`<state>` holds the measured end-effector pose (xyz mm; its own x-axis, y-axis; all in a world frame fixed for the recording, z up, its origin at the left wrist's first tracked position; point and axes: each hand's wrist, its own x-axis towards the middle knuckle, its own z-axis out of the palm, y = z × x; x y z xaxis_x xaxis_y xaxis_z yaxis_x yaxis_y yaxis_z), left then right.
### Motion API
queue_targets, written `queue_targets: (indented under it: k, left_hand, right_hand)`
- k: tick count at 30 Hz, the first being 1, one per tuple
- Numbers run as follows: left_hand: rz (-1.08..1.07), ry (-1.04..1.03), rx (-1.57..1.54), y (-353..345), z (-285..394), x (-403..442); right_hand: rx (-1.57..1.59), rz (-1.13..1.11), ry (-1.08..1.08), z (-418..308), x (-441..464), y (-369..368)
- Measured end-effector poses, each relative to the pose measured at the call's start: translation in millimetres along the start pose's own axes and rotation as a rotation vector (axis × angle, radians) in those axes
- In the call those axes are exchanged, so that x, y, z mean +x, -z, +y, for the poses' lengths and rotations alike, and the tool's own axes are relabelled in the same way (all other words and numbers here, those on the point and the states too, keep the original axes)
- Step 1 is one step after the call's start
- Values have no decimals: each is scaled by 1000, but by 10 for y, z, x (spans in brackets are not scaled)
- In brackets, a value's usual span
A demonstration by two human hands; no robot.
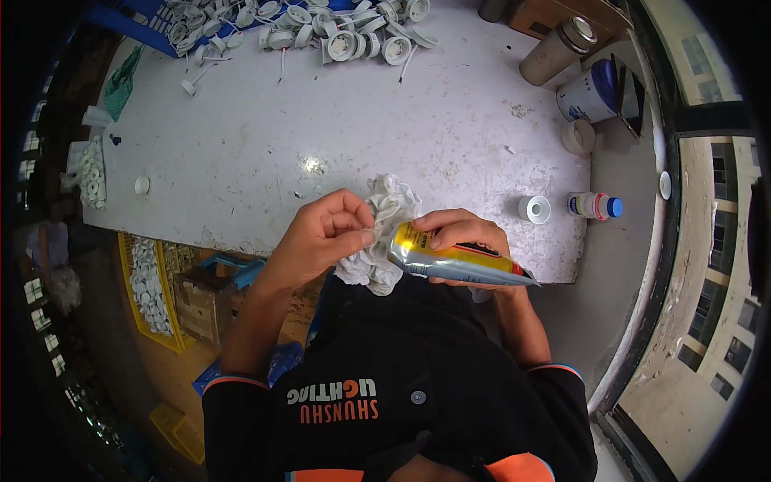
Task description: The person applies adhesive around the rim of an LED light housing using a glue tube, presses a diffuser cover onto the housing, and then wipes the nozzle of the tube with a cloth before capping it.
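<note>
A yellow and silver pouch [458, 259] lies tilted in my right hand [474, 233], whose fingers wrap over its top, with its pointed end toward the right. A crumpled white cloth [377, 269] sits at the table's front edge, between my hands. My left hand [325, 237] is at the cloth's left side, fingers curled and thumb and fingertips pinched together on a bit of the cloth. The cloth touches the left end of the pouch.
White round lamp parts [341, 46] lie piled at the back by a blue crate [136, 24]. At right stand a steel flask [558, 52], a white tub [582, 95], a small bottle [594, 206] and a white cup [534, 210]. A yellow crate [128, 281] is below left.
</note>
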<state>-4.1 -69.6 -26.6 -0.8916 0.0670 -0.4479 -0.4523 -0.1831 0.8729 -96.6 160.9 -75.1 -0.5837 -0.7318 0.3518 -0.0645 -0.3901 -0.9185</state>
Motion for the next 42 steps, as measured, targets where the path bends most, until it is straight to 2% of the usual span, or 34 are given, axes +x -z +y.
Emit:
queue_targets:
  k: [2,5,9,12,15,17,19,22,25,30,32,33,36,42]
  left_hand:
    - [-70,-17,-4,39,-37,43]
    - [-165,-26,10,84,-25,46]
    - [-170,-30,-15,29,13,35]
    - [-141,-38,87,-8,58,24]
    - [-166,-57,142,-13,64,13]
    - [-270,-29,118,-11,103,6]
    - [-303,-29,122,-20,99,9]
    - [-346,-12,147,-44,107,15]
    - [-371,-4,176,-67,135,28]
    - [-323,53,179,78,54,101]
    - [-133,87,66,133,63,117]
    - [-137,80,75,145,71,123]
    - [-88,71,-52,132,95,82]
    - [-170,9,-20,57,267,-92]
  right_hand:
    - [-107,-60,-59,-104,43,13]
    - [-93,-69,-61,-158,74,24]
    - [-46,-60,-52,-158,85,40]
    - [-145,-88,-102,-218,78,32]
    - [-153,-115,-50,-339,105,10]
    - [-310,-259,9,-467,145,17]
    - [-351,-323,86,-505,161,56]
    - [-542,-544,192,-684,225,37]
    - [-621,-594,291,-703,219,-7]
    - [-618,-533,396,-695,178,-39]
    - [-582,-404,489,-677,147,-36]
    - [-591,-400,497,-652,135,-25]
    - [-589,-333,340,-636,100,-13]
    - [-553,-259,342,-490,45,-68]
